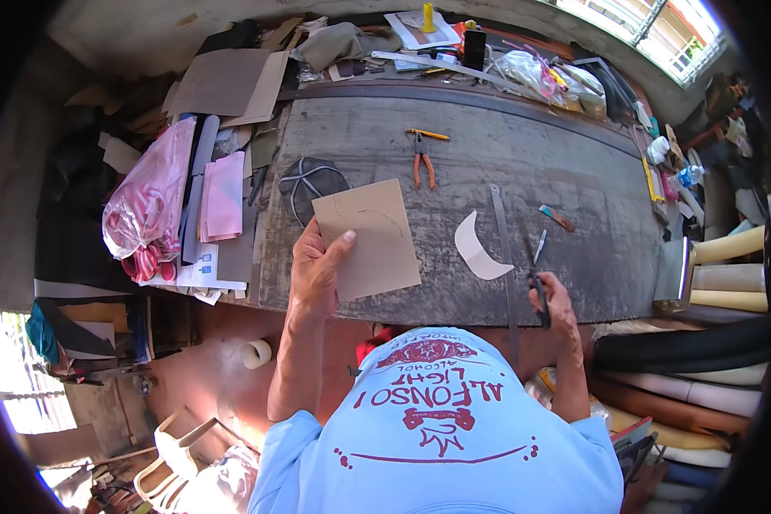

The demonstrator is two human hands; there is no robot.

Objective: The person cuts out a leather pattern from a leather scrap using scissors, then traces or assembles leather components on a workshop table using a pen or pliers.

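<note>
My left hand (315, 270) grips a brown sheet of cardboard (370, 244) by its left edge, thumb on top; a curved line is drawn near its upper part. In my right hand (558, 305), at the table's near edge, is a pair of scissors (540, 298) with black handles, blades pointing away from me. Left of the scissors lies a white crescent-shaped piece (478, 250), beside a long metal ruler (502, 227). A small tool with a teal end and brown handle (557, 218) rests beyond my right hand. Partly behind the cardboard sits a dark cap (311, 182) with pale seams.
Orange-handled pliers (424, 164) and a yellow-orange stick-like tool (428, 134) lie on the dark worktable (351, 128). Pink bundles (223, 197) and sheets crowd the left side. Clutter and a phone (475, 50) line the back. Material rolls (685, 385) are stacked at right.
</note>
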